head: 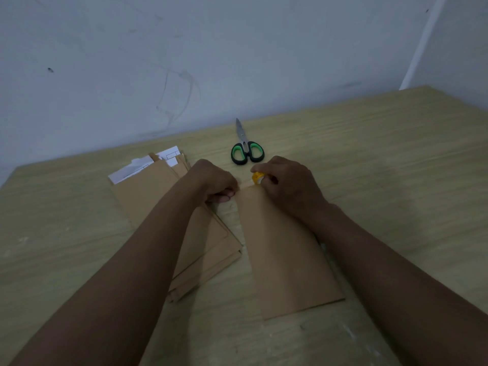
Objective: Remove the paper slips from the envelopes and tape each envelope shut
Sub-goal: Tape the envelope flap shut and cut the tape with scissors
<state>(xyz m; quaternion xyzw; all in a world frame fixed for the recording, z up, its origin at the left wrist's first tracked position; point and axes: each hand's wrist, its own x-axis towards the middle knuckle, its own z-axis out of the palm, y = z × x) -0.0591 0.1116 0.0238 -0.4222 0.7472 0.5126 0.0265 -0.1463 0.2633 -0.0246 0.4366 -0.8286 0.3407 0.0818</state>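
Fingers point(224, 194) and one tape roll point(257, 177) at one envelope point(285, 249); one scissors point(247, 151).

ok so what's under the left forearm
A stack of brown envelopes lies fanned on the table under the left forearm, white paper slips poking out at its far end. The covered middle can't be seen.

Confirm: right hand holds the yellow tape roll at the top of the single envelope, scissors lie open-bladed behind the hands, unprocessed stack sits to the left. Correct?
One thing is off: in the head view the scissors lie with blades closed, not open. The rest holds: the right hand grips the yellow tape roll at the top of the single envelope, and the stack sits to the left.
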